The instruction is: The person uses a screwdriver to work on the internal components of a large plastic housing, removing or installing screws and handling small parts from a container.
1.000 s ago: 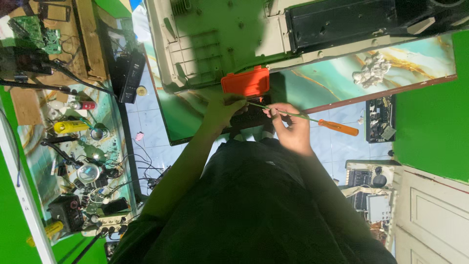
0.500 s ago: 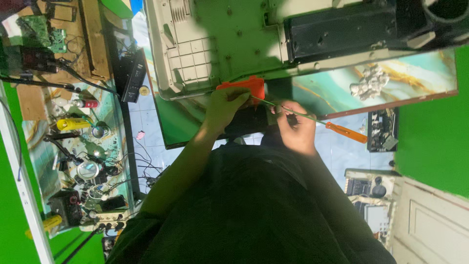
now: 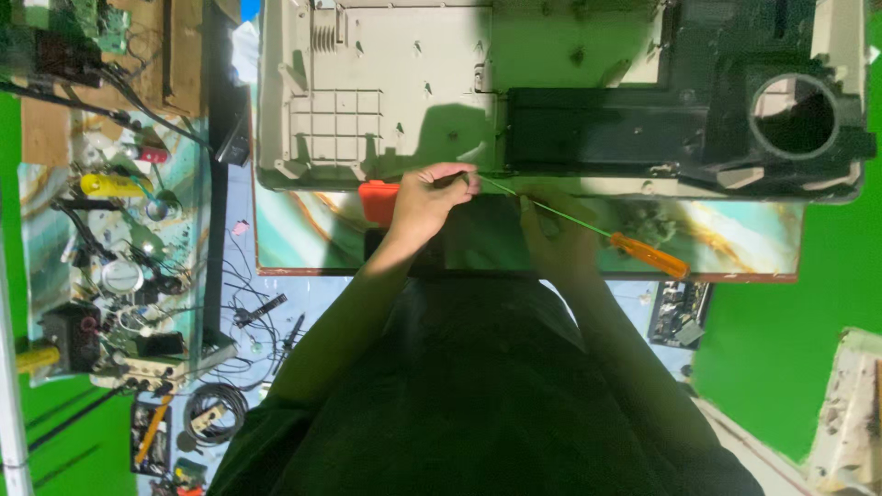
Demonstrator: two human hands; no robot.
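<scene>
Marbled tabletop (image 3: 735,241) — cluttered side bench (image 3: 119,276)

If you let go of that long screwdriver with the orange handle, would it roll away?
Probably a little: the screwdriver looks thin, stiff and round, so it may roll on the smooth tabletop. Its thicker orange handle likely makes that end heavier.

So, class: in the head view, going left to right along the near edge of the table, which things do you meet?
Red object → left hand → right hand → orange screwdriver handle.
</scene>
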